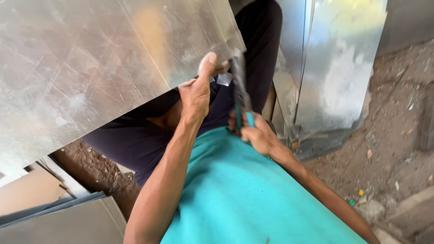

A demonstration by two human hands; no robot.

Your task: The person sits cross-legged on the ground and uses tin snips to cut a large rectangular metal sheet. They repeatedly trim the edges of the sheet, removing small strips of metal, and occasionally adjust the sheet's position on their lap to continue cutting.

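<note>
Left hand (196, 92) grips metal sheet (90, 63) edge; right hand (257, 133), at 4 o'clock of it, closed on snips (240, 90). Cut barely begun at the corner; most remains.

Metal sheet (90, 58) over the lap, snips (240, 90) at its right edge, perhaps touching; upright panels (339, 68) behind.

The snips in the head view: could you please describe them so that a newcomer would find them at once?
Start at the big scratched metal sheet filling the upper left and follow its lower edge to the corner. There the left hand pinches the sheet, and the right hand grips the snips. They alone have teal handles and dark blades.
</note>
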